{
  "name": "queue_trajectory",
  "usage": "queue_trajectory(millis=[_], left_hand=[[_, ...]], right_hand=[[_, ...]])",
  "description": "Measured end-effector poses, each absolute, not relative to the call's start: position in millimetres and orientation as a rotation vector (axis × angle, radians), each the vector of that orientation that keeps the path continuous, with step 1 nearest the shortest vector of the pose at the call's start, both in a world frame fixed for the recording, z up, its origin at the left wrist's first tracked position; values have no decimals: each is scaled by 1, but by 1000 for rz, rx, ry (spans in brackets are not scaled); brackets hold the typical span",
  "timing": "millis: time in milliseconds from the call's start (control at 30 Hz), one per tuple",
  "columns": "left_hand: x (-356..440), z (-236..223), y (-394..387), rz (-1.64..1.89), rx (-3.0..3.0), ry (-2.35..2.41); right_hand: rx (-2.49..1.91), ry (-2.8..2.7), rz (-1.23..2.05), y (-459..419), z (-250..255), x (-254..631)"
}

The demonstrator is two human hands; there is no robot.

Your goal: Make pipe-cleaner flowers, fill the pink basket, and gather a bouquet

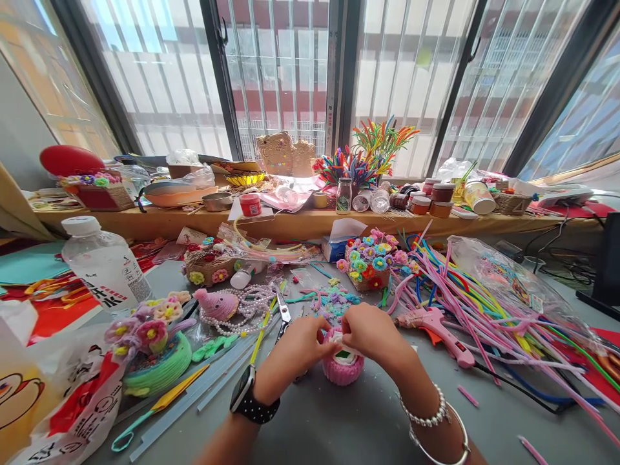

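A small round pink cup [343, 372], its fuzzy wall ribbed like wound chenille stems, stands on the grey table in front of me. Its opening shows a white and green inside. My left hand [301, 342] grips the left rim with thumb and fingers closed. At the far right rim, my right hand [371, 329] has its fingers pinched together; what lies between them is hidden. Scissors [283, 309] lie just beyond my left hand. To the right of my right hand rests a pink glue gun [438, 329] with a black cord.
Clear glue sticks [169, 413] and a flower-topped green piece [162, 368] lie left, near a water bottle [104, 265]. Pearl strands [247, 310] lie beyond. Chenille stems [465, 303] spread right. A flower basket [371, 278] stands before the cluttered window ledge [300, 229].
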State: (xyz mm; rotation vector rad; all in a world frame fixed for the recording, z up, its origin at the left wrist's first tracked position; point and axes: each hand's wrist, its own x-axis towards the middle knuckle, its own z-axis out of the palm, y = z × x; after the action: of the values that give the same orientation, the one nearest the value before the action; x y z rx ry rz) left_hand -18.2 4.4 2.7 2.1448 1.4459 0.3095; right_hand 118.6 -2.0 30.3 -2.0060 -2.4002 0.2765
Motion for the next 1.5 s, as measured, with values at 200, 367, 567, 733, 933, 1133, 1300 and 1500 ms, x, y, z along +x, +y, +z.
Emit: queue_trajectory(millis=[200, 367, 567, 733, 933, 1133, 1300, 1500], left_hand=[[-13, -1, 4, 324, 2052, 1441], [-15, -2, 6, 443, 2156, 1435], [-10, 3, 11, 310, 2258, 1409], [-4, 1, 18, 221, 2036, 1417], [-7, -10, 19, 414, 2093, 1476], [-5, -9, 12, 804, 2138, 1651], [-3, -3, 9, 1111, 2148, 1785], [-4, -1, 6, 1329, 2266, 1925]], right_hand=[[-1999, -2384, 270, -1, 25, 124], [-1999, -2381, 276, -3, 24, 125], [-2026, -2379, 239, -1, 23, 118], [-2005, -2361, 289, 1, 22, 119], [-1869, -2347, 338, 2, 19, 125], [-1812, -2229, 61, -3, 24, 123], [-1652, -2043, -202, -3, 22, 109], [-1525, -1790, -194, 1, 8, 99]])
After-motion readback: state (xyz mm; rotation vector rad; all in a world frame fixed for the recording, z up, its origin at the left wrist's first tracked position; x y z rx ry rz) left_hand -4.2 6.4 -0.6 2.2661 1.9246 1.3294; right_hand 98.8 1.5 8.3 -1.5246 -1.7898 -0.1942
